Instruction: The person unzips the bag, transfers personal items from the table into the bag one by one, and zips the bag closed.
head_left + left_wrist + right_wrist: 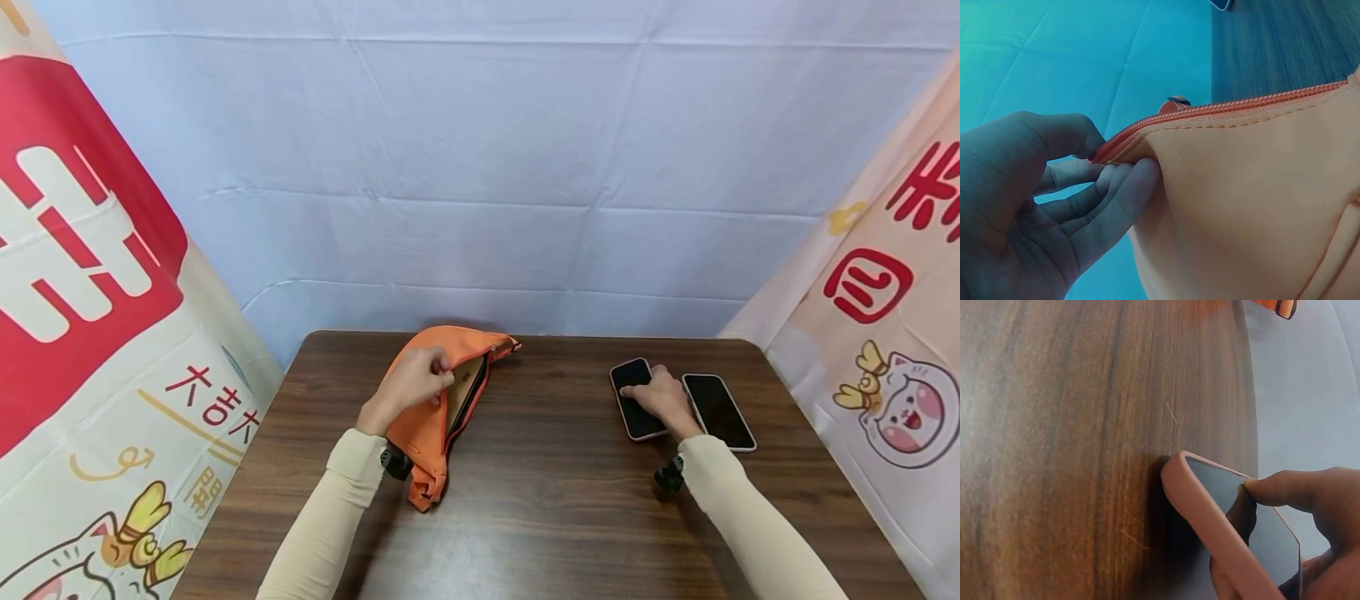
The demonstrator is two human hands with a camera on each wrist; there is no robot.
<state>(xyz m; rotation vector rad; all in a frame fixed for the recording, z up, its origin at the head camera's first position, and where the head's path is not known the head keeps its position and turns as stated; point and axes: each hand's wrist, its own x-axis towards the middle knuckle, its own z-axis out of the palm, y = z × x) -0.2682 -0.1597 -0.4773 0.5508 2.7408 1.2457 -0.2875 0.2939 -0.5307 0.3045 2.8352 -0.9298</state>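
An orange waist bag [420, 429] lies at the left of the table, its zipped mouth spread and a tan lining showing. My left hand [414, 382] pinches the bag's edge beside the red zipper [1210, 113], thumb on one side and fingers on the other. At the right, my right hand [660, 396] grips a phone in a pink case [1200, 509], with the thumb on its dark screen. Part of the phone is hidden behind that hand, and whether it is fully off the table cannot be told. A second phone [720, 412] in a light case lies just right of that hand.
Dark wood-grain table [555, 483] spans between the bag and the phones. A pale cloth backdrop [510, 167] hangs behind its far edge. Printed curtains [862, 350] hang at both sides.
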